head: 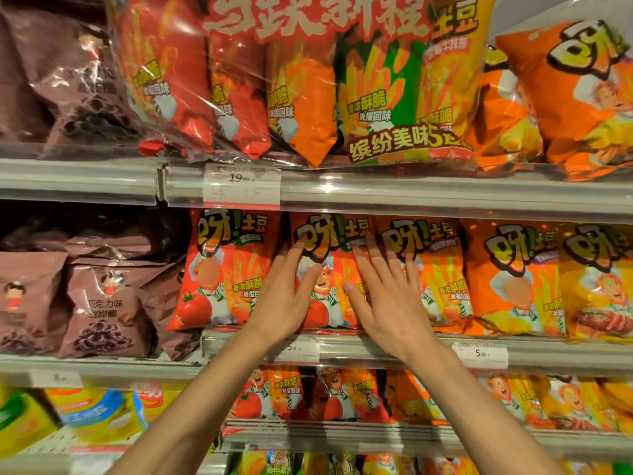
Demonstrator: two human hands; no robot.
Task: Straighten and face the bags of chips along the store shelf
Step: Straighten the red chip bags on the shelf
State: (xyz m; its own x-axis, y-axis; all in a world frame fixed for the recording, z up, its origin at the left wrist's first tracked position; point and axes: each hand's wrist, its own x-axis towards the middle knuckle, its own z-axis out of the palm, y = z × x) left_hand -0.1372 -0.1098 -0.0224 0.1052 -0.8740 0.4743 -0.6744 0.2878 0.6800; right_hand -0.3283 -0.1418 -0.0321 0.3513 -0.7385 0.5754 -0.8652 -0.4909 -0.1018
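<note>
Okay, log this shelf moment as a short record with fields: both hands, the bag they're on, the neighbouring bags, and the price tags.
left hand: left hand, fingers straight, flat against the red chip bag
right hand: right hand, fingers spread, lying across the same bag and reaching onto the orange bag
shelf: middle shelf
left neighbour: red tomato bag, leaning
far left: brown bags, slumped
price tags: 19.90 tag above; 5.80 tag below right
</note>
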